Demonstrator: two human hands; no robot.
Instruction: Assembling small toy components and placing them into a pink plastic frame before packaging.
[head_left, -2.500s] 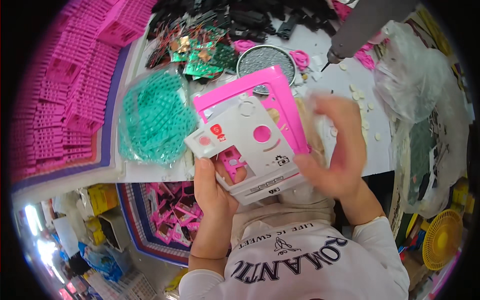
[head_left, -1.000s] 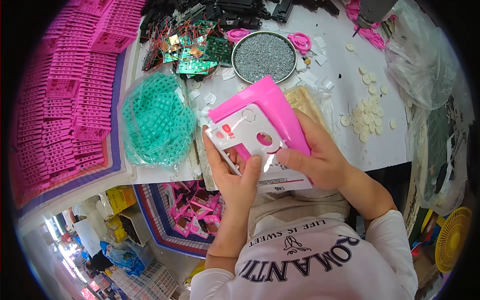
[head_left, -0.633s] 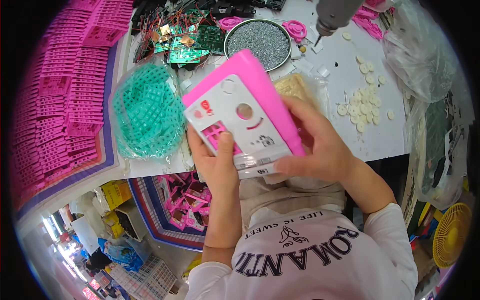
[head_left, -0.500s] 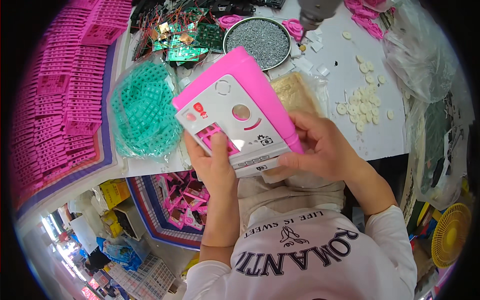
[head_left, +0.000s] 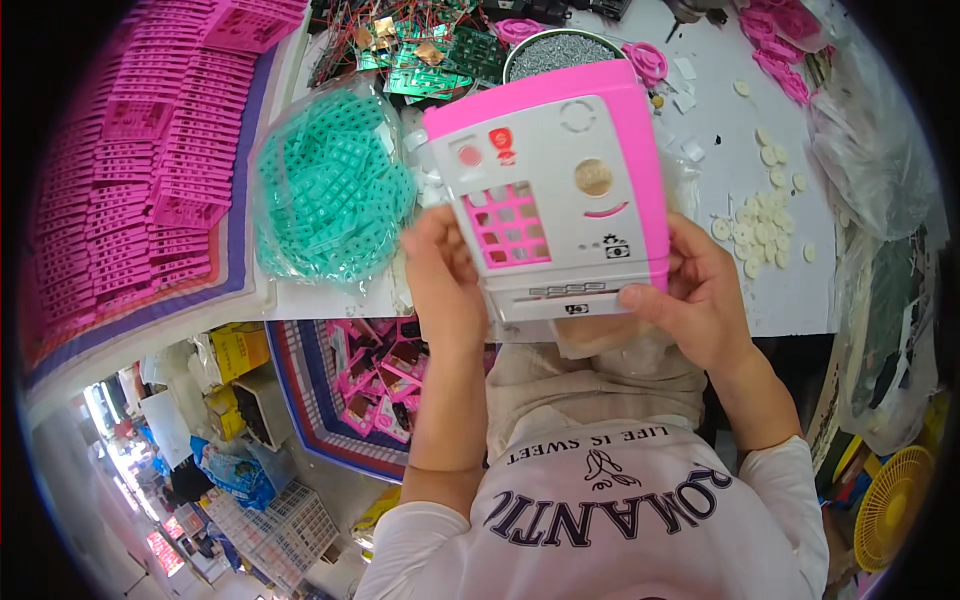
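A pink and white plastic toy bank housing (head_left: 555, 225) is held up over the front of the table, its white face toward me. That face has an open grid of square holes at the left, a round disc and a slot near the bottom. My right hand (head_left: 700, 300) grips its lower right corner, thumb on the front and fingers behind. My left hand (head_left: 445, 285) is at the lower left edge, with fingers loosely curled and partly blurred; whether it touches the housing I cannot tell. Left of it lies a clear bag of green keypad pieces (head_left: 325, 185).
Stacked pink grid panels (head_left: 165, 150) fill the left side. Circuit boards (head_left: 430, 60), a tin of small screws (head_left: 560, 52) and a screwdriver tip (head_left: 685, 12) are at the back. White discs (head_left: 762, 232) lie right. Below the table, a basket (head_left: 300, 385) holds pink parts.
The housing has turned more upright and moved right in view. My left thumb has come off the grid opening, and that hand has shifted to the left edge. My right hand keeps its grip.
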